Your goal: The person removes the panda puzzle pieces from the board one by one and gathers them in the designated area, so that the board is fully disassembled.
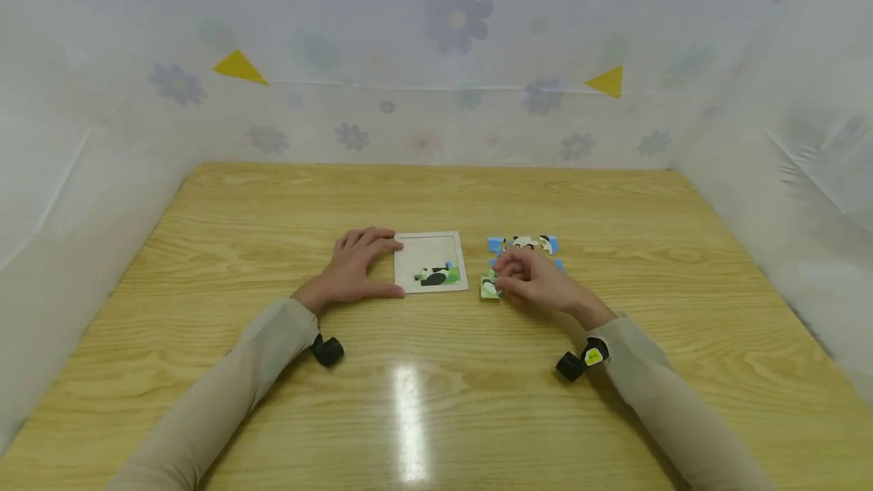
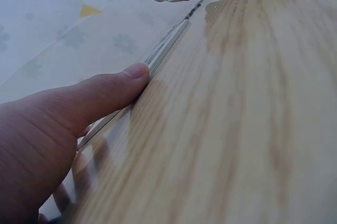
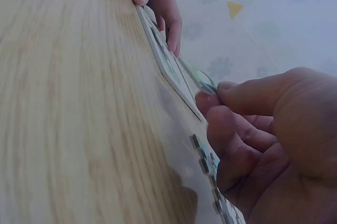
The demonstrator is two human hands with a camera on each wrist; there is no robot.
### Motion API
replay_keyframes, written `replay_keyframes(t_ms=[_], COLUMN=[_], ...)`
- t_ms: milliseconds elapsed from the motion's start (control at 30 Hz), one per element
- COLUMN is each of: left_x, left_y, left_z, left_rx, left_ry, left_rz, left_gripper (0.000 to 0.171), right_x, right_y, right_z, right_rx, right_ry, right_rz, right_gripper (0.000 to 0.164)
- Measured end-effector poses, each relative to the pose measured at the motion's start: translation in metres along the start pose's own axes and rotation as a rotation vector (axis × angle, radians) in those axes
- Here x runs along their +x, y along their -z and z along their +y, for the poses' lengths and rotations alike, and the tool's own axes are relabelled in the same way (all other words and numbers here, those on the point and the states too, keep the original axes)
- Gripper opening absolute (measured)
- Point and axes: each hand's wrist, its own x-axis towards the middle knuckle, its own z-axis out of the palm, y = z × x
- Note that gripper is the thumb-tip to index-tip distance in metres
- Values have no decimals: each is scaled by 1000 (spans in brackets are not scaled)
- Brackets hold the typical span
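In the head view, a square white puzzle tray [image 1: 417, 254] lies on the table, with a black, white and green panda piece [image 1: 436, 276] in its lower right part. My left hand [image 1: 356, 267] rests along the tray's left side, thumb and fingers spread apart, their tips touching the border. To the right of the tray, my right hand [image 1: 542, 283] pinches a green puzzle piece [image 1: 489, 288] between thumb and fingers. The right wrist view shows this held piece [image 3: 197, 76] raised above the table. Several blue and panda-patterned puzzle pieces [image 1: 524, 242] lie behind my right hand, which partly covers them.
The wooden table [image 1: 436, 199] reaches back to a pale flowered curtain [image 1: 409, 104]. Two yellow triangles [image 1: 240, 67] are fixed on it. More white sheeting [image 1: 784, 135] hangs at both sides. Each wrist carries a small black camera [image 1: 329, 352].
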Motion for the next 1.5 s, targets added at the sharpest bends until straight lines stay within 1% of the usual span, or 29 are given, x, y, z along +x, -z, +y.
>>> replay_keyframes(t_ms=[133,267,367,600,833,1000,1133,1300,1500], left_x=[0,0,1,0,0,0,0,0,0], left_y=[0,0,1,1,1,1,1,0,0], left_z=[0,0,0,-2,-2,-1,0,0,0], left_rx=[5,5,3,8,9,11,8,0,1], left_ry=[-1,-2,0,-7,-4,-1,-1,-6,-11], left_rz=[-4,-7,-7,1,-3,-4,-1,5,7], left_gripper=[76,76,76,76,77,76,77,77,76], right_x=[-4,-7,-10,-10,-12,-11,-8,-4,4], right_y=[3,5,6,4,4,5,5,4,1], right_z=[4,8,10,11,9,10,9,7,3], right_rx=[-22,-103,-147,-179,-227,-229,-231,-245,-290], right_ry=[10,19,1,-7,-8,-19,2,49,80], right_rz=[2,13,5,-13,-1,4,21,36,42], right_gripper=[11,11,10,8,4,5,7,6,4])
